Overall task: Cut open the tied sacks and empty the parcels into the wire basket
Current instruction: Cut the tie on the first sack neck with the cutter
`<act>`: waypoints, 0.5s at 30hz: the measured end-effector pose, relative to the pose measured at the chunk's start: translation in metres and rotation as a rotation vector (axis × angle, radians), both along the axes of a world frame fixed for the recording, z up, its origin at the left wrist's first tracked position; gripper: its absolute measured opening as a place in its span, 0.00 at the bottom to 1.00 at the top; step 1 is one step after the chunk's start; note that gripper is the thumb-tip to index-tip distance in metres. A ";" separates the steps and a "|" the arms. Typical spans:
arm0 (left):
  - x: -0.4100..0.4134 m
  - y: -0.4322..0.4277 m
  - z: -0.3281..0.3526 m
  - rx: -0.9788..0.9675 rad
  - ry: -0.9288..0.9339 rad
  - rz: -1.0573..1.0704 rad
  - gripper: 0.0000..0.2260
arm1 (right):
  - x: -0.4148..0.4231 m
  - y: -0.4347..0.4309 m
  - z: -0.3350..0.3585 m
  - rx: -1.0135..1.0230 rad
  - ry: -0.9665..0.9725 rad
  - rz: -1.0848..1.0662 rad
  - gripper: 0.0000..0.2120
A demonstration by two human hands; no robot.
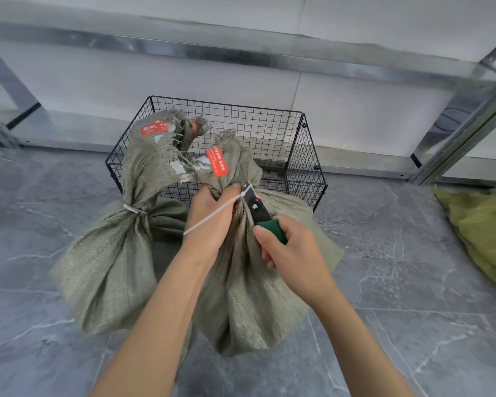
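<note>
Two grey-green woven sacks stand on the floor in front of a black wire basket [304, 156]. The left sack [106, 265] is tied at its neck with a white zip tie [131, 209]. My left hand [212, 216] grips the neck of the right sack [249, 299] just below its red label. Its white zip tie [212, 214] sticks out across my left hand. My right hand [292, 250] holds green-handled cutters [259, 213], with the dark blades at the tie on the sack's neck. No parcels are visible.
A yellow-green sack [481, 233] lies on the floor at the right edge. Behind the basket runs a metal shelving frame [241, 55] against a white wall, with an upright post [464, 130] at the right. The floor is grey marbled tile.
</note>
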State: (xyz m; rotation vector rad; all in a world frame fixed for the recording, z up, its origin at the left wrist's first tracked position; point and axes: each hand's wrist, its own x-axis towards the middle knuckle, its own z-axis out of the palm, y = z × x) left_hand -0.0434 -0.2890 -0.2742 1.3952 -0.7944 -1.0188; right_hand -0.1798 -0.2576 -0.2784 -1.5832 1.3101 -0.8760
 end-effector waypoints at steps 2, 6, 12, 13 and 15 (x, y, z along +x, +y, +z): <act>0.002 -0.002 0.001 0.014 0.012 -0.028 0.09 | -0.001 -0.002 0.002 0.021 0.011 0.020 0.11; 0.003 -0.001 0.006 -0.035 0.176 -0.126 0.06 | -0.002 -0.004 0.001 0.028 0.037 0.012 0.11; 0.006 0.005 0.006 -0.052 0.215 -0.254 0.12 | 0.003 -0.001 -0.004 -0.056 0.014 -0.120 0.07; 0.006 0.006 0.006 -0.055 0.196 -0.254 0.12 | 0.004 0.000 -0.004 -0.083 0.029 -0.133 0.07; 0.005 0.008 0.006 -0.067 0.137 -0.250 0.16 | 0.007 0.001 -0.005 -0.121 0.061 -0.151 0.06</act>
